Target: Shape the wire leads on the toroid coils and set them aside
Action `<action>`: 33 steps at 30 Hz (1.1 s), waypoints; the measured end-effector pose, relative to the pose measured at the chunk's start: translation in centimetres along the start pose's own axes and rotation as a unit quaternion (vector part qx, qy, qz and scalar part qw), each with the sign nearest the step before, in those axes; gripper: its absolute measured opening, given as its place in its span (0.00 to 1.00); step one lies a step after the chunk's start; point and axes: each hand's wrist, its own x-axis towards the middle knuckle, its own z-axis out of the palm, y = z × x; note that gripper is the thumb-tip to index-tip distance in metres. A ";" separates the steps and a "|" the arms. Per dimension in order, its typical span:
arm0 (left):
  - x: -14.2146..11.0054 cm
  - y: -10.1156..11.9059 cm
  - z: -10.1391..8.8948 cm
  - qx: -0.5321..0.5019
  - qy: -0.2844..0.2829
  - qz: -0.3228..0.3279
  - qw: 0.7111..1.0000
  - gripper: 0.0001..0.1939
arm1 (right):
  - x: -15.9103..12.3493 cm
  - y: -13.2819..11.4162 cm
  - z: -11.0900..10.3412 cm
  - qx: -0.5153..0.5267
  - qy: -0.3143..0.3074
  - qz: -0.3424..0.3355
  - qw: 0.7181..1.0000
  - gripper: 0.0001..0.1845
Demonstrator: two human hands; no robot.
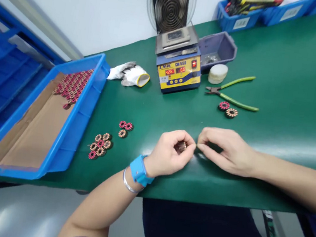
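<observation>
My left hand (169, 153), with a blue watch (139, 171) at its wrist, is closed around a copper-wound ring coil (182, 147), mostly hidden by the fingers. Fingertips of my right hand (227, 149) are pinched together right beside the left fingertips; whatever they grip is too small to make out. Both hands are just over the green table's front part. Left of them lie a small group of ring coils (122, 133) and a larger cluster of coils (100, 144), some pink and some copper-coloured. Two more coils (231, 112) lie beyond my right hand.
Green-handled cutters (235, 92) lie open behind the hands. At the back stand a yellow-blue solder pot (178, 72), a fan (170, 10), a round white tub (217, 74) and a grey bin (229, 50). White gloves (129, 74) lie near a blue tray (79, 123) of coils.
</observation>
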 end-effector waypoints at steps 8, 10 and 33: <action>0.2 0.5 0.2 -0.053 -0.001 -0.091 0.994 0.12 | -0.5 0.4 0.2 -0.063 0.041 -0.085 0.994 0.09; 0.5 0.7 0.0 -0.170 -0.048 -0.199 0.964 0.18 | -0.5 0.7 0.0 -0.227 0.075 -0.231 0.943 0.06; -0.1 -0.5 0.8 0.088 0.029 0.120 0.988 0.07 | -0.5 -0.3 0.5 0.133 -0.056 0.125 0.982 0.18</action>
